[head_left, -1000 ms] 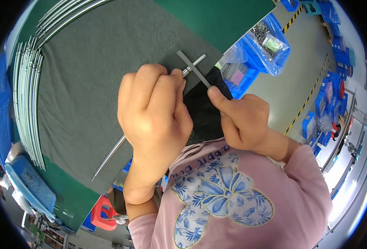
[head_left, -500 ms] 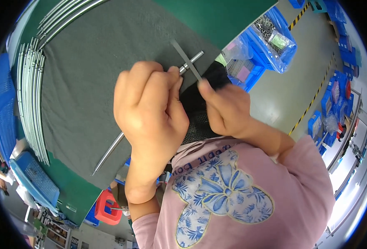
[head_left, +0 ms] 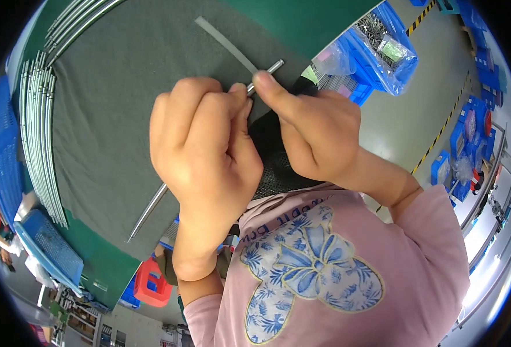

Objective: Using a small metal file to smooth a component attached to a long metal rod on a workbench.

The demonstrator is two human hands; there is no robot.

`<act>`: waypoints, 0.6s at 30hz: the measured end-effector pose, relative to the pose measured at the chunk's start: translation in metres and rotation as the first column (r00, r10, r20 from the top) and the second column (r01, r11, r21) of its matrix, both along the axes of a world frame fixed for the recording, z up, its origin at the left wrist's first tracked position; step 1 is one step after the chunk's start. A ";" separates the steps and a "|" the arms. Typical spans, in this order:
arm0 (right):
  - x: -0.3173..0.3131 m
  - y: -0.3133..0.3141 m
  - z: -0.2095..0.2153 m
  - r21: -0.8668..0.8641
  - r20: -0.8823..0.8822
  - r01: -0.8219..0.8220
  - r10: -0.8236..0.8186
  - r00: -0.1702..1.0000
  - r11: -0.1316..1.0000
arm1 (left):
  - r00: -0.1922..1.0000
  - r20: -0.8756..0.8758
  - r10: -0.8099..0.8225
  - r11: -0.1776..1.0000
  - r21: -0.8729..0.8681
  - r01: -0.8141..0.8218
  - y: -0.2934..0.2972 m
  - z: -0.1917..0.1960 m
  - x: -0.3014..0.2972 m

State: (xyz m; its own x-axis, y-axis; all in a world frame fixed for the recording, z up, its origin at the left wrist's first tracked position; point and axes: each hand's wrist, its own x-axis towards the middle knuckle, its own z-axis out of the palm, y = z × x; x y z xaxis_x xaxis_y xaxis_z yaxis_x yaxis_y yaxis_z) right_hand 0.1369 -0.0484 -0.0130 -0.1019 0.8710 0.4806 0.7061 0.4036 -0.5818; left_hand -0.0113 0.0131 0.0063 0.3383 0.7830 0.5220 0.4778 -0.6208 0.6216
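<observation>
Wrapped around a thin, shiny metal rod (head_left: 147, 214), my left hand (head_left: 200, 139) is closed, and the rod's two ends stick out on either side. The rod slants from lower left to upper right, its grooved far end past my fingers. Pinched under the thumb of my right hand (head_left: 322, 127) is a narrow, flat grey strip (head_left: 226, 45). It lies across the rod near that far end, its free end pointing to the upper left. The right thumb covers the spot where strip and rod meet. Both hands are close together above a dark grey cloth (head_left: 105, 121).
Many similar rods (head_left: 37, 139) lie bundled along the table's left side, with several more rods (head_left: 82, 23) at the upper left. A blue bin (head_left: 403, 81) with bagged small metal parts stands beyond the right edge. A blue basket (head_left: 53, 246) and red stool (head_left: 153, 283) are at lower left.
My right hand has moved up and left to the rod, pushing the grey strip further across it toward the upper left. The left hand still holds the rod in nearly the same place.
</observation>
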 end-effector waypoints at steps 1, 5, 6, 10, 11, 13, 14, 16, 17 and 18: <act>0.001 -0.011 -0.003 -0.033 0.034 0.008 -0.007 0.999 0.999 | 1.000 -0.008 -0.005 1.000 -0.024 0.005 0.000 0.000 -0.002; 0.009 -0.024 0.000 -0.092 0.053 -0.004 0.008 0.999 0.996 | 0.999 -0.043 0.008 1.000 0.004 -0.008 -0.002 -0.001 -0.001; 0.009 -0.014 0.005 -0.093 0.051 -0.015 0.019 0.998 0.996 | 0.999 -0.037 0.006 1.000 -0.002 -0.006 0.001 -0.001 -0.002; 0.001 0.001 0.001 0.035 0.122 0.027 -0.031 0.992 0.999 | 1.000 -0.012 -0.014 1.000 -0.022 0.013 0.002 0.000 -0.002; 0.004 -0.012 -0.005 0.012 0.124 0.035 -0.036 0.992 0.999 | 0.999 -0.043 -0.018 0.998 -0.054 0.016 0.001 0.001 -0.002; 0.011 -0.038 -0.010 -0.070 0.119 0.043 -0.035 0.992 0.997 | 0.998 -0.056 -0.011 1.000 -0.026 0.010 0.001 -0.001 -0.003; 0.018 -0.041 -0.014 -0.063 0.114 0.048 -0.041 0.993 0.997 | 0.998 -0.066 -0.005 1.000 -0.009 0.004 0.000 -0.001 -0.003; 0.028 -0.042 -0.022 -0.032 0.052 -0.034 0.035 0.998 0.999 | 0.996 -0.084 0.000 0.999 -0.032 -0.003 -0.001 0.002 -0.004; 0.025 -0.041 -0.026 -0.011 -0.028 0.028 -0.028 0.999 1.000 | 0.994 -0.108 -0.004 0.999 -0.040 -0.001 -0.001 0.004 -0.005; 0.020 -0.038 -0.029 -0.007 -0.037 0.034 -0.035 0.999 0.999 | 0.991 -0.133 -0.007 0.999 -0.049 0.000 -0.001 0.005 -0.006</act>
